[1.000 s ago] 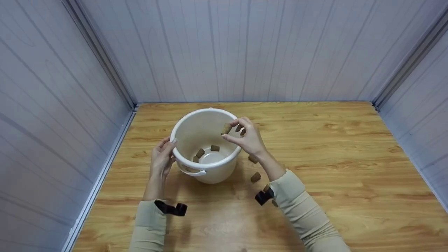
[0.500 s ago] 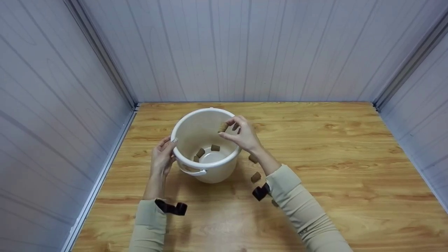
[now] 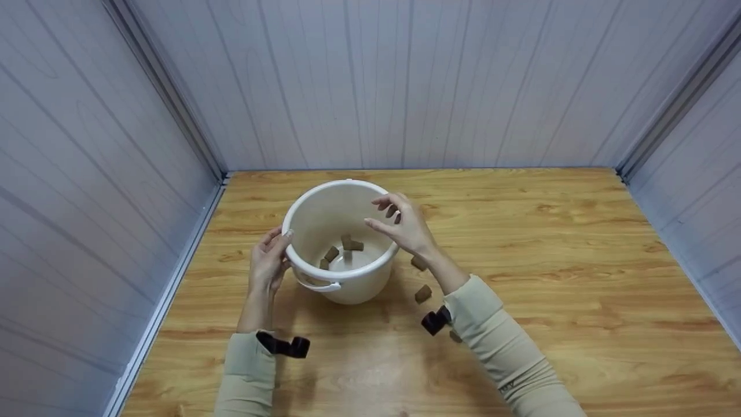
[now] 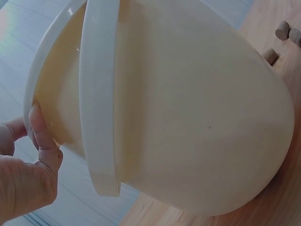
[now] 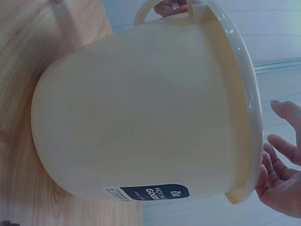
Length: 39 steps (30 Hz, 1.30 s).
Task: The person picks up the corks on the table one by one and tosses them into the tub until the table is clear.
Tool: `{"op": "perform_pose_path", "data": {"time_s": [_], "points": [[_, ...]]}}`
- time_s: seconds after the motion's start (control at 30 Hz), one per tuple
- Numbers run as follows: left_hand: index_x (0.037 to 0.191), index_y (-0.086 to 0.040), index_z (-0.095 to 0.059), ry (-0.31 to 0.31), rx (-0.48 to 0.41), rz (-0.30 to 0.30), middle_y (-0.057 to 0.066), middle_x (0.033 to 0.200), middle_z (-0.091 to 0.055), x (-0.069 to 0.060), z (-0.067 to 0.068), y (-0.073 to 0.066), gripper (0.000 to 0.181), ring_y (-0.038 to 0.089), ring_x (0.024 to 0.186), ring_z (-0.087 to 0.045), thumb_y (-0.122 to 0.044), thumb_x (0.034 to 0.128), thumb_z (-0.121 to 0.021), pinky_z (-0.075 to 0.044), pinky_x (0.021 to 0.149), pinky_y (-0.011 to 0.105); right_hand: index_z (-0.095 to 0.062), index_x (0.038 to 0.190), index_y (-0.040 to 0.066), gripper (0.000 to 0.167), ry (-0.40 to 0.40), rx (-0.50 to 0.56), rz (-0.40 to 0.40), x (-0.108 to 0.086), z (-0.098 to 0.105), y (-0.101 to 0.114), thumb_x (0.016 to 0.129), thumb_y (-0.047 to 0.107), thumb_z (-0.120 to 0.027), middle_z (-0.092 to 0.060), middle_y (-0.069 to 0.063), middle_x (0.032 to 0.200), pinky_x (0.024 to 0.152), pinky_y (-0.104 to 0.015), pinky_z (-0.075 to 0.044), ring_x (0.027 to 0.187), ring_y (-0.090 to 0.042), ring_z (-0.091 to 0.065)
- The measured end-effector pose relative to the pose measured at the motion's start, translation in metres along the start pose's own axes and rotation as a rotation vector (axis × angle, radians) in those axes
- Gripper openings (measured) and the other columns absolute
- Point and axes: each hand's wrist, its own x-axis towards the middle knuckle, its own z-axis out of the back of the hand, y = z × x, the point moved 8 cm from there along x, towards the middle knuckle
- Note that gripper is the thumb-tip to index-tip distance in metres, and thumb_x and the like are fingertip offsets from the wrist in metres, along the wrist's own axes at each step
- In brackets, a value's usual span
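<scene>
A white bucket stands on the wooden tabletop with its mouth tilted toward me in the head view. The left hand pinches its left rim, thumb over the edge; the left wrist view shows these fingers at the rim. Over the right part of the mouth, the right hand has its thumb and fingers spread, with nothing between them. Several corks lie inside the bucket, including a tilted cork near the middle, beside another cork. Part of the bucket's floor is hidden by the front rim.
Right of the bucket, loose corks lie on the table, among them one cork and another partly under the right sleeve. A white handle hangs at the bucket's front. Pale panelled walls enclose the table's back and sides.
The cork pinched by the right hand has been let go, and an additional cork shows inside the bucket. The right fingers have spread apart. The left hand and bucket have stayed put.
</scene>
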Motion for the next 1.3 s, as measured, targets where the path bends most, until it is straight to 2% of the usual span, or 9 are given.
{"op": "perform_pose_path", "data": {"time_s": [0.1, 0.33, 0.43, 0.7, 0.9, 1.13, 1.2, 1.3], "points": [[0.129, 0.009, -0.042, -0.002, 0.000, 0.002, 0.002, 0.086, -0.063, 0.000, 0.001, 0.000, 0.036, 0.009, 0.065, -0.062, 0.000, 0.0964, -0.055, -0.050, 0.048, 0.017, -0.064, 0.107, -0.006, 0.032, -0.005, 0.002, 0.008, -0.002, 0.003, 0.000, 0.082, 0.009, -0.078, -0.059, -0.019, 0.097, 0.073, -0.046, -0.049, 0.083, -0.031, -0.054], [0.128, 0.008, -0.043, 0.001, 0.000, 0.005, -0.001, 0.083, -0.063, 0.001, 0.001, 0.000, 0.035, 0.008, 0.064, -0.062, -0.001, 0.0966, -0.055, -0.049, 0.047, 0.017, -0.065, 0.106, -0.006, 0.029, -0.033, -0.013, 0.046, -0.012, 0.014, -0.001, 0.083, 0.008, -0.077, -0.060, -0.019, 0.096, 0.067, -0.031, -0.047, 0.082, -0.030, -0.055], [0.129, 0.009, -0.043, 0.001, 0.000, 0.004, -0.001, 0.084, -0.064, 0.001, 0.001, 0.000, 0.036, 0.009, 0.066, -0.062, -0.001, 0.0965, -0.055, -0.050, 0.048, 0.017, -0.066, 0.104, -0.005, 0.027, -0.059, -0.015, 0.065, -0.018, 0.022, -0.003, 0.083, 0.007, -0.077, -0.061, -0.019, 0.096, 0.066, -0.029, -0.046, 0.081, -0.028, -0.056], [0.131, 0.009, -0.042, 0.008, -0.002, 0.006, 0.000, 0.085, -0.064, 0.000, 0.000, -0.001, 0.039, 0.009, 0.065, -0.063, -0.001, 0.0967, -0.056, -0.049, 0.047, 0.016, -0.066, 0.102, -0.005, 0.025, -0.090, -0.030, 0.088, -0.033, 0.041, -0.014, 0.083, 0.006, -0.077, -0.062, -0.013, 0.096, 0.066, -0.036, -0.046, 0.081, -0.028, -0.056], [0.131, 0.009, -0.043, 0.007, -0.006, 0.005, -0.001, 0.084, -0.064, 0.000, 0.000, 0.000, 0.038, 0.008, 0.064, -0.062, 0.000, 0.0967, -0.055, -0.049, 0.047, 0.016, -0.067, 0.103, -0.003, 0.023, -0.088, -0.065, 0.072, -0.046, 0.053, -0.031, 0.083, 0.005, -0.076, -0.063, -0.013, 0.095, 0.065, -0.035, -0.046, 0.081, -0.037, -0.056], [0.130, 0.009, -0.043, -0.005, 0.001, 0.013, -0.001, 0.084, -0.064, 0.001, 0.001, 0.000, 0.037, 0.008, 0.065, -0.062, 0.000, 0.0962, -0.055, -0.049, 0.047, 0.016, -0.067, 0.103, -0.002, 0.023, -0.082, -0.122, 0.078, -0.057, 0.062, -0.047, 0.083, 0.006, -0.077, -0.063, -0.009, 0.092, 0.063, -0.033, -0.047, 0.079, -0.020, -0.056], [0.131, 0.009, -0.043, -0.008, 0.009, 0.017, -0.001, 0.084, -0.064, 0.001, 0.001, 0.000, 0.038, 0.008, 0.066, -0.063, 0.000, 0.0960, -0.055, -0.050, 0.048, 0.017, -0.067, 0.103, -0.003, 0.024, -0.072, -0.131, 0.075, -0.061, 0.064, -0.053, 0.083, 0.005, -0.077, -0.063, -0.012, 0.092, 0.063, -0.032, -0.046, 0.079, -0.020, -0.055], [0.132, 0.009, -0.043, -0.008, 0.012, 0.018, 0.000, 0.087, -0.065, 0.001, 0.001, 0.000, 0.040, 0.009, 0.069, -0.064, -0.001, 0.0960, -0.056, -0.052, 0.052, 0.018, -0.067, 0.103, -0.003, 0.024, -0.053, -0.143, 0.057, -0.068, 0.065, -0.061, 0.083, 0.005, -0.077, -0.063, -0.014, 0.093, 0.063, -0.040, -0.048, 0.079, -0.023, -0.055]]}}
